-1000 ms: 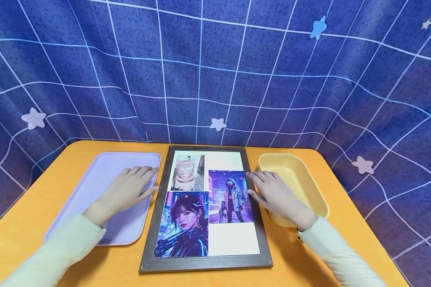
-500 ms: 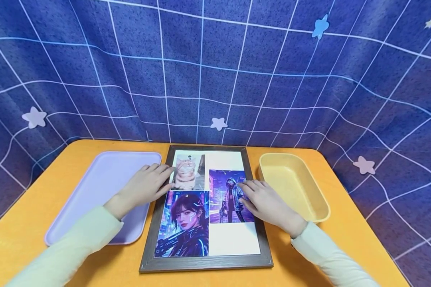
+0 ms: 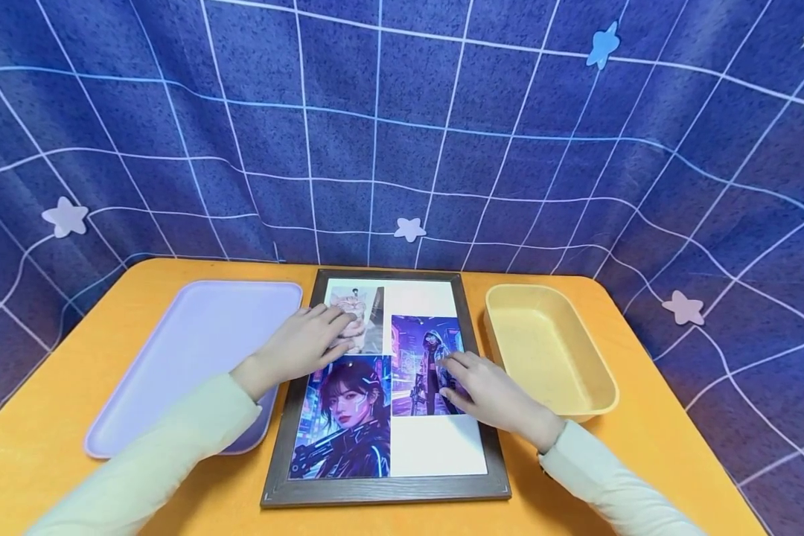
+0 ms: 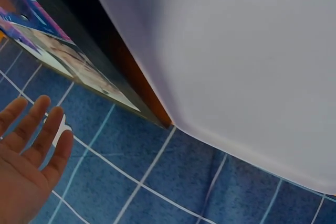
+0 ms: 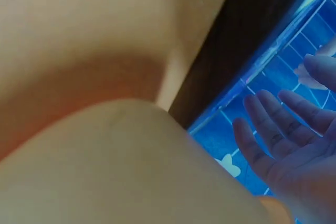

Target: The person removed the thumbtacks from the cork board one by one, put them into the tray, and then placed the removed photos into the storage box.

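A dark wooden picture frame (image 3: 385,491) lies flat on the orange table, holding several pictures. My left hand (image 3: 301,344) stretches over its left side, its fingers overlapping the cat photo (image 3: 373,339). Over the right side is my right hand (image 3: 492,391), with fingertips at the picture of a hooded figure (image 3: 429,339). A picture of a person with a rifle (image 3: 348,424) fills the lower left, beside a blank white panel (image 3: 438,447). In the wrist views, the left hand's fingers (image 4: 39,121) and the right hand's fingers (image 5: 273,124) are loosely extended with nothing held.
A purple tray (image 3: 201,327) lies left of the frame, partly under my left forearm. On the right stands a yellow basin (image 3: 543,350). A blue curtain (image 3: 348,149) with white grid lines and stars hangs behind the table (image 3: 144,290).
Both hands have moved inward from beside the frame to over its pictures. The left hand has gone right, across the cat photo; the right hand has gone left and slightly nearer. The frame stays put.
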`<action>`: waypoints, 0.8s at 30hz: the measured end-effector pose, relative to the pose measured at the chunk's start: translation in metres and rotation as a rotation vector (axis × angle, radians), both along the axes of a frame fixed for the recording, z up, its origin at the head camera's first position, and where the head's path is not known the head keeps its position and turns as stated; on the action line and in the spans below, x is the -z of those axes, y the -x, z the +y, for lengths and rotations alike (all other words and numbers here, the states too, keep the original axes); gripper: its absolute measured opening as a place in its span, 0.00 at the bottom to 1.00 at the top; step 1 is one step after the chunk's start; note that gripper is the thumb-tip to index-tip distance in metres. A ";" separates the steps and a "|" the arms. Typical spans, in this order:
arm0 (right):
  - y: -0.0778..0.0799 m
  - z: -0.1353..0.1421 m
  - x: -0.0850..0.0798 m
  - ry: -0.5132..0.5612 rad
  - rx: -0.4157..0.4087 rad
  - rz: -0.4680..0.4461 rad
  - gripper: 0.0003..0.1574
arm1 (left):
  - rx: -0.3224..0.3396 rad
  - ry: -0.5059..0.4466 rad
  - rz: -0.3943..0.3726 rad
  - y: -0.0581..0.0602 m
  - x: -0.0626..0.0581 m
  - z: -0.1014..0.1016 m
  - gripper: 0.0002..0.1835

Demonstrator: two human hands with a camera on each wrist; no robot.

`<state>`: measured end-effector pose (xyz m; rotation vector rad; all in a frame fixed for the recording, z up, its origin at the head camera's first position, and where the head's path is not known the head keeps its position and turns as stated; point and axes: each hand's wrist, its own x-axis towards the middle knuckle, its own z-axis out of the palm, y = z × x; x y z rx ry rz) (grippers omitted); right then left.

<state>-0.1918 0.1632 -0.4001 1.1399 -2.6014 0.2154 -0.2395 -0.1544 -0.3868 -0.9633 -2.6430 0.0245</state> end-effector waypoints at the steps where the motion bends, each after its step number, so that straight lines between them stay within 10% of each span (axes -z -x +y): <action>1: 0.000 0.000 0.001 0.001 0.001 -0.006 0.24 | 0.003 -0.005 -0.002 0.001 0.000 0.002 0.25; 24: -0.003 0.002 0.014 0.045 0.051 -0.183 0.23 | 0.034 -0.052 -0.060 0.018 -0.002 0.056 0.22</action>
